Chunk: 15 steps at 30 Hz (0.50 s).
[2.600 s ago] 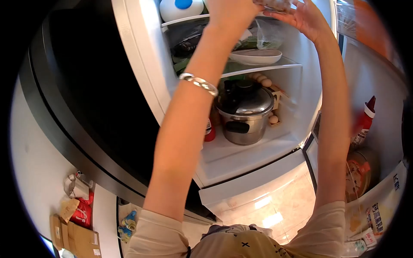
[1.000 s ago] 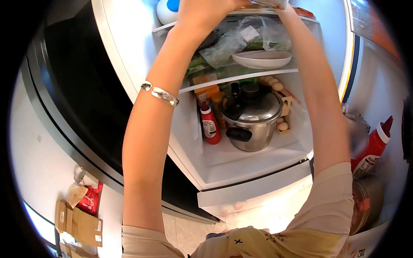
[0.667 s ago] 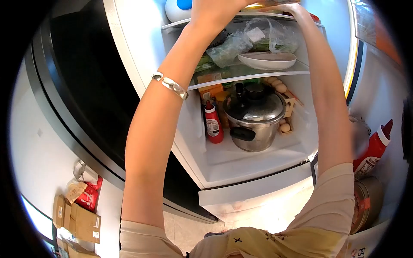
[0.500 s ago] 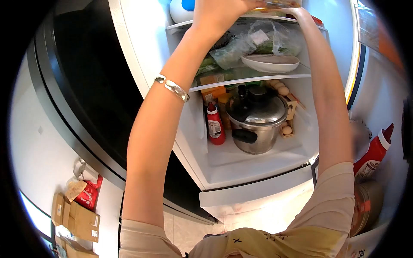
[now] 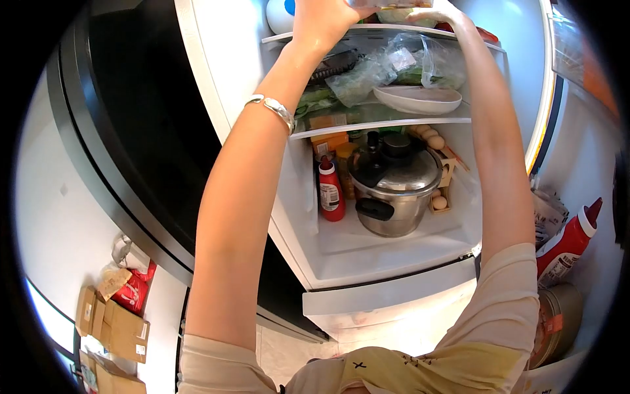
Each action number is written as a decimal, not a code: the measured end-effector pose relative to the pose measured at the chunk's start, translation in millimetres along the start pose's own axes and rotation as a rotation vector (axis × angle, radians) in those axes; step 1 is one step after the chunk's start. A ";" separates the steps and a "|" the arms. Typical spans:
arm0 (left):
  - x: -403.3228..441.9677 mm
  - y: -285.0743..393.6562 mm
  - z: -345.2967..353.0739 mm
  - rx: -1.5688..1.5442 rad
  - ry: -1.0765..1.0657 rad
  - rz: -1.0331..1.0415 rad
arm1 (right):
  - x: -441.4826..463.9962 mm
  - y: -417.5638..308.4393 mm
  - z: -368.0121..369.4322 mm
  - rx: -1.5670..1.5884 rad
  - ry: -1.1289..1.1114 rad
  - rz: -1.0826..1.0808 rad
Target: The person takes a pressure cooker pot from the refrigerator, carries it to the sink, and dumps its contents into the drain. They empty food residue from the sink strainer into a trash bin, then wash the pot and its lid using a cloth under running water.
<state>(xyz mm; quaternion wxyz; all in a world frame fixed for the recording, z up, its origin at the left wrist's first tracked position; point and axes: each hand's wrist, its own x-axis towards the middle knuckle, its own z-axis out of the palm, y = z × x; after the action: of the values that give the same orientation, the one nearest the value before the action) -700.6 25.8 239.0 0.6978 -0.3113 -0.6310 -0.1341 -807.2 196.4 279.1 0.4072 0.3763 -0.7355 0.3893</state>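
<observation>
Cardboard boxes [image 5: 125, 335] and a red packet [image 5: 133, 292] are at the far left, beyond a tall dark panel [image 5: 144, 85]. Next comes the fridge, with a white jug [image 5: 280, 18] at the left end of its upper shelf [image 5: 377, 29]. The left hand [image 5: 325, 20], with a bracelet [image 5: 279, 113] on its forearm, is raised just beside the jug, fingers bent against the near end of a clear container [image 5: 394, 2], which it appears to grip, though the top edge of the view cuts off part of the hold. That container lies to the right of the left hand, between both hands and in front of the upper shelf; its visible length runs side to side, and whether it touches the shelf cannot be told. Below stand a red bottle [image 5: 331, 194] and a metal pot [image 5: 394, 197], with a white dish [image 5: 420, 100] on the glass shelf above the pot. The right hand [image 5: 449, 12] is at the container's right end, fingers reaching left along its underside; how firmly they close cannot be told. Neither hand looks clearly nearer to it. Farther right, another red bottle [image 5: 569, 243] leans above a round tin [image 5: 558, 322].
</observation>
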 end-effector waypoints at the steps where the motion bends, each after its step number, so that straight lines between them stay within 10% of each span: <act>1: -1.1 -0.4 0.2 0.005 -0.007 -0.016 | -0.5 -1.4 -0.2 0.001 0.001 -0.001; 15: -1.2 32.3 -28.9 0.075 -0.171 0.083 | -10.5 -16.5 10.9 0.004 0.012 0.000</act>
<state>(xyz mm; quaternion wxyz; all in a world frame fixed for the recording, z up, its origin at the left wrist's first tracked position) -659.0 33.0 229.0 0.6577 -0.3211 -0.6793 -0.0542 -792.1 182.4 270.1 0.4108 0.3750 -0.7323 0.3929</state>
